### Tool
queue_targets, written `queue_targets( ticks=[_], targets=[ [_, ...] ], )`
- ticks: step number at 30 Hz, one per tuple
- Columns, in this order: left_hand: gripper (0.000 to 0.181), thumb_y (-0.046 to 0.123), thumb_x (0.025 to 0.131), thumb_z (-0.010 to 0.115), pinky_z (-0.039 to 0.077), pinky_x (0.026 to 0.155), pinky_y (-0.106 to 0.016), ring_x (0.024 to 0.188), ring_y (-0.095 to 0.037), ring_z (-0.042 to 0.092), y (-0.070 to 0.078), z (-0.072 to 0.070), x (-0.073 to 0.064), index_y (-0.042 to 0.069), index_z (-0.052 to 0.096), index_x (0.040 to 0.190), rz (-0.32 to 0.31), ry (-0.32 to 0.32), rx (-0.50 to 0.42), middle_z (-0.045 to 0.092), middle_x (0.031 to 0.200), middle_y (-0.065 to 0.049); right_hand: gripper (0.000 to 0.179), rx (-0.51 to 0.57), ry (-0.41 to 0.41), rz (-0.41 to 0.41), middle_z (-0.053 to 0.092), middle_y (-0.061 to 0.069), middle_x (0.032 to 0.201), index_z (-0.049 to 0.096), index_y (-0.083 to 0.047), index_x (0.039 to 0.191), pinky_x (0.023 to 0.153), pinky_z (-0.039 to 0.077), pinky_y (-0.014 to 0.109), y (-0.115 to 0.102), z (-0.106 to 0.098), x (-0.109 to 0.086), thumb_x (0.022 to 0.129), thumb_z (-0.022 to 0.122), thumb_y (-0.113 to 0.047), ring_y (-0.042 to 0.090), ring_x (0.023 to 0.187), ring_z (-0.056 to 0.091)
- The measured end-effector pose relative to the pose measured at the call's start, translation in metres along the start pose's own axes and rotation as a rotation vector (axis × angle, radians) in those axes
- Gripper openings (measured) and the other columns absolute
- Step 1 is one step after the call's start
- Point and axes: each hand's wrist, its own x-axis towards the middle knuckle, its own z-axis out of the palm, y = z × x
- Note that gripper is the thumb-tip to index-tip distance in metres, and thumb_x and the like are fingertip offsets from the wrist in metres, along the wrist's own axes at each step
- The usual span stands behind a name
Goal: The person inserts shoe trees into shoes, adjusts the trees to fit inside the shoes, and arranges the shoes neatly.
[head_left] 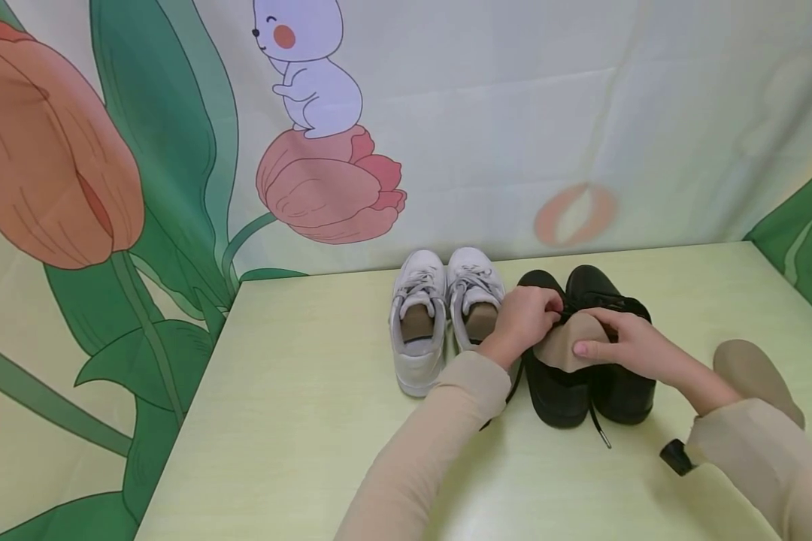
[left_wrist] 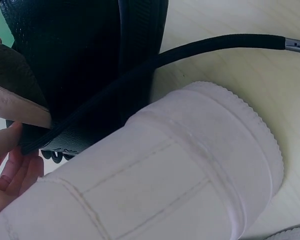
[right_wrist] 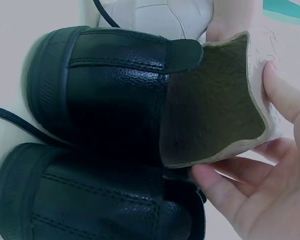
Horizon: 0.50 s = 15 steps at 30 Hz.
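Observation:
In the head view, my right hand (head_left: 632, 349) holds a beige molded-pulp shoe insert (head_left: 568, 344) at the opening of the left black shoe (head_left: 560, 402). The right wrist view shows the insert's hollow end (right_wrist: 210, 105) facing back, with the thumb on its upper rim and the fingers beneath. Its front end is hidden inside the shoe. My left hand (head_left: 524, 319) pinches the same shoe near its tongue and laces; in the left wrist view its thumb and curled fingers (left_wrist: 22, 172) sit at that edge. The right black shoe (head_left: 625, 398) stands alongside.
A pair of white sneakers, the left one (head_left: 419, 368) and the right one (head_left: 470, 263), stands left of the black shoes with brown inserts inside. Another beige insert (head_left: 751, 368) lies at the right. A loose black lace (head_left: 598, 428) trails on the table (head_left: 277, 421). Behind hangs a printed cloth (head_left: 487, 135).

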Motion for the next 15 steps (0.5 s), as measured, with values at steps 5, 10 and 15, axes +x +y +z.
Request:
queue_targets(
  ticks=[5,10,15],
  targets=[
    [0.009,0.025,0.083,0.06,0.044,0.068,-0.016,0.079,-0.006,0.058,-0.0002,-0.0001,-0.0001,0.024,0.068,0.088,-0.001,0.004,-0.009,0.065,0.087,0.012,0.041,-0.03,0.002,0.022,0.06,0.001,0.089,0.052,-0.012,0.116,0.068,0.044,0.023,0.0013,0.0009,0.0032,0.082,0.061,-0.032,0.007,0.076,0.053],
    [0.008,0.025,0.083,0.061,0.044,0.067,-0.016,0.079,-0.005,0.058,-0.0002,-0.0006,0.0001,0.024,0.067,0.088,-0.007,-0.006,-0.02,0.065,0.087,0.011,0.044,-0.032,0.023,0.038,0.059,0.004,0.096,0.051,-0.011,0.118,0.07,0.045,0.025,0.0013,0.0034,0.0031,0.081,0.061,-0.033,0.008,0.08,0.053],
    [0.008,0.024,0.083,0.061,0.043,0.067,-0.016,0.08,-0.006,0.058,-0.0019,0.0,0.0009,0.023,0.067,0.088,-0.006,-0.019,-0.039,0.065,0.087,0.011,0.044,-0.054,0.054,0.052,0.059,0.004,0.097,0.051,-0.011,0.116,0.07,0.044,0.026,0.001,0.0064,0.003,0.08,0.062,-0.036,0.01,0.08,0.053]
  ],
)
